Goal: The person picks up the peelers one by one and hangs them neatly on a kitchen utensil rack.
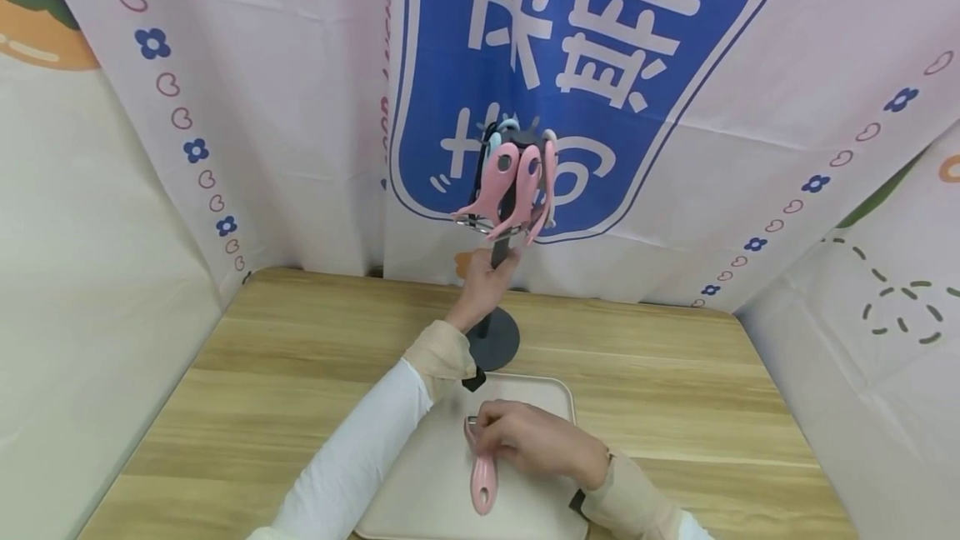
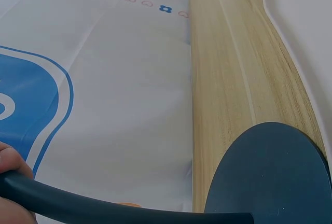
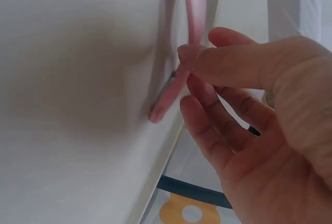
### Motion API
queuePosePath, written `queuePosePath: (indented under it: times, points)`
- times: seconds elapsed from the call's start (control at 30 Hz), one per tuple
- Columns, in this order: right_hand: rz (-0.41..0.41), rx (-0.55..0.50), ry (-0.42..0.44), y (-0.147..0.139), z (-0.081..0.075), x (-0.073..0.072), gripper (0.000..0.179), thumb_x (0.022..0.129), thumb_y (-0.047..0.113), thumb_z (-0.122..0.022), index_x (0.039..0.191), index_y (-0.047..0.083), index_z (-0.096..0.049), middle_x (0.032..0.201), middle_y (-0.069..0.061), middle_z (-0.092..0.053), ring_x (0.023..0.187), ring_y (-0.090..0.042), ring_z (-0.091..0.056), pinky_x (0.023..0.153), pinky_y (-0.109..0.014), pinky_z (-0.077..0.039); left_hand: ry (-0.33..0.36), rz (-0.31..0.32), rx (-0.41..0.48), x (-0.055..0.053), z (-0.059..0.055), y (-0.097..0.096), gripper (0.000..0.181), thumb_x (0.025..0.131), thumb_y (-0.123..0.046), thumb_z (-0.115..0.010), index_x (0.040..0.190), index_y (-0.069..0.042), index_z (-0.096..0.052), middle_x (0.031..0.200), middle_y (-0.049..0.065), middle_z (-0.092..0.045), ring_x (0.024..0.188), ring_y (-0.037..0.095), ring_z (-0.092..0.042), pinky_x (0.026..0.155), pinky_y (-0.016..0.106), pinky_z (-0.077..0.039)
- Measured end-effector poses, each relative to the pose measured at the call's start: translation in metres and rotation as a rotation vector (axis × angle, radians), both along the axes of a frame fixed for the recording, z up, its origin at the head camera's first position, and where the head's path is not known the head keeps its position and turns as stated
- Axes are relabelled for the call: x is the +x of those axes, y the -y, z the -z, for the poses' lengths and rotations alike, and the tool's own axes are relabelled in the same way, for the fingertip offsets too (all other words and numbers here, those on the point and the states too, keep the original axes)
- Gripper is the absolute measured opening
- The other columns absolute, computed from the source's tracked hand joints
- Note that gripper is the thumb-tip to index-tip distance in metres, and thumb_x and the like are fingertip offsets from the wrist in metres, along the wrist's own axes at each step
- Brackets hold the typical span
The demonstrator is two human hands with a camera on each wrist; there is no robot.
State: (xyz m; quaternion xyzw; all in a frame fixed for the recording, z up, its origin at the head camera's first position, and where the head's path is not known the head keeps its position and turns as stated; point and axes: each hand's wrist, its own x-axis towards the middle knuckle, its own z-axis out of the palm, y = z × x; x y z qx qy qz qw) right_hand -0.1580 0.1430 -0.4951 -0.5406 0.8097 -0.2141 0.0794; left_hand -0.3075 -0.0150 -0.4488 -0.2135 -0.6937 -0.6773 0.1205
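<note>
My left hand (image 1: 478,288) grips the dark post (image 2: 114,211) of an upright stand, just below the utensils hanging at its top. The post rises from a round dark base (image 1: 501,344). Pink-handled peelers (image 1: 497,182) hang there, with light blue and dark pieces behind them. Over the cream tray (image 1: 408,494), my right hand (image 1: 540,440) pinches a pink peeler (image 1: 483,486) at its neck between thumb and fingertips. Its handle, with a hole in the end, points toward me. In the right wrist view the peeler's head (image 3: 163,102) lies close to the tray surface.
The wooden table (image 1: 660,382) extends to both sides of the tray. Behind it hangs a printed cloth (image 1: 300,148) with a blue sign, close behind the stand. Pale cloth walls (image 1: 90,290) close off the left and right sides.
</note>
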Motion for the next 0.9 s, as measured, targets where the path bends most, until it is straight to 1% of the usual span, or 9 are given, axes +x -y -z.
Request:
queuePosePath:
  times: [0.1,0.27,0.47,0.57,0.7,0.9]
  points:
    - [0.016,0.019,-0.022,0.002,0.002,0.000,0.021,0.094,0.001,-0.080,0.096,0.022,-0.084,0.103,0.009,-0.064,0.096,0.002,-0.058,0.092,-0.008,-0.046,0.004,-0.004,0.000,0.000,-0.001,-0.001,0.050,0.111,-0.017,-0.055,0.063,-0.013,-0.043,0.051,-0.007,-0.034,0.043,0.010,-0.028,0.046,0.027,-0.025]
    - [0.028,0.035,-0.049,0.004,0.004,0.001,0.023,0.092,0.000,-0.080,0.096,0.022,-0.084,0.102,0.008,-0.062,0.095,0.000,-0.056,0.091,-0.010,-0.046,0.007,-0.002,0.013,0.002,-0.003,-0.001,0.050,0.110,-0.015,-0.057,0.062,-0.014,-0.042,0.052,-0.007,-0.034,0.044,0.011,-0.028,0.047,0.028,-0.026]
    - [0.024,0.078,-0.109,0.010,0.007,0.005,0.021,0.092,0.003,-0.081,0.097,0.022,-0.085,0.102,0.006,-0.060,0.093,-0.003,-0.052,0.091,-0.011,-0.045,0.013,-0.014,0.001,0.002,-0.001,0.001,0.050,0.110,-0.017,-0.056,0.063,-0.013,-0.042,0.050,-0.007,-0.033,0.042,0.012,-0.027,0.046,0.028,-0.025]
    - [0.023,0.083,-0.140,0.011,0.007,0.005,0.021,0.092,0.004,-0.082,0.097,0.024,-0.085,0.102,0.007,-0.060,0.093,-0.003,-0.052,0.090,-0.011,-0.046,0.003,-0.012,-0.003,0.001,0.000,0.002,0.049,0.111,-0.018,-0.056,0.063,-0.014,-0.043,0.051,-0.007,-0.034,0.043,0.011,-0.027,0.046,0.028,-0.025]
    - [0.022,0.084,-0.150,0.012,0.007,0.004,0.021,0.092,0.005,-0.082,0.098,0.025,-0.085,0.101,0.008,-0.060,0.092,-0.001,-0.052,0.089,-0.011,-0.046,0.002,-0.015,-0.008,0.000,0.000,0.001,0.049,0.111,-0.019,-0.055,0.063,-0.014,-0.043,0.051,-0.007,-0.033,0.043,0.011,-0.027,0.046,0.028,-0.025]
    - [0.014,0.080,-0.135,0.011,0.004,0.002,0.024,0.093,0.002,-0.081,0.097,0.026,-0.084,0.102,0.009,-0.060,0.092,0.000,-0.052,0.090,-0.010,-0.046,0.008,-0.016,0.005,0.000,0.000,0.000,0.048,0.110,-0.017,-0.056,0.064,-0.013,-0.044,0.050,-0.007,-0.034,0.042,0.012,-0.027,0.045,0.028,-0.025]
